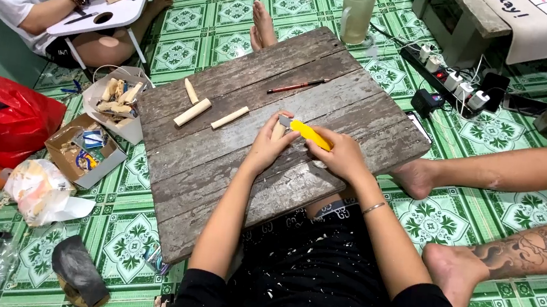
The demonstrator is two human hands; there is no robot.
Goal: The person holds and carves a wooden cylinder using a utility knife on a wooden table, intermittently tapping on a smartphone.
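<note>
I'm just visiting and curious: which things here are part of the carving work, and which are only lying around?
In use: left hand, small wood piece, right hand, yellow knife, wooden board.

Lying about: three wood sticks, pencil, plastic cup, power strip.

We see even, fairly bright indoor light from overhead, with soft, short shadows under the hands on the wooden surface. The glossy green floor shows mild sheen. Focus is sharp centrally; edges bow outward from wide-angle distortion.
</note>
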